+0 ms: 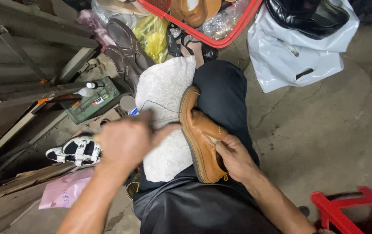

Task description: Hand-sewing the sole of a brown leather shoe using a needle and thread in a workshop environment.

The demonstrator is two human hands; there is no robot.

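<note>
Hands [231,156] on tan shoe [201,141]

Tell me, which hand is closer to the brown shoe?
Right. The right hand grips the tan leather shoe at its opening, touching it. The left hand is off to the shoe's left, over the white fleecy cloth, blurred.

A tan leather shoe [201,138] with a darker brown sole lies across a knee clothed in black trousers [222,93], beside a fluffy white cloth [164,91]. To the left are a black-and-white strapped sandal [75,150], a pale pink bag [64,190], a dark green tool tray [95,102] and a pair of brown loafers [125,52]. Far off sit a red basket [220,41], a yellow bag [153,34] and glossy black shoes [307,15] on a white plastic bag [290,60]; a red stool [350,210] stands near right on grey concrete.
</note>
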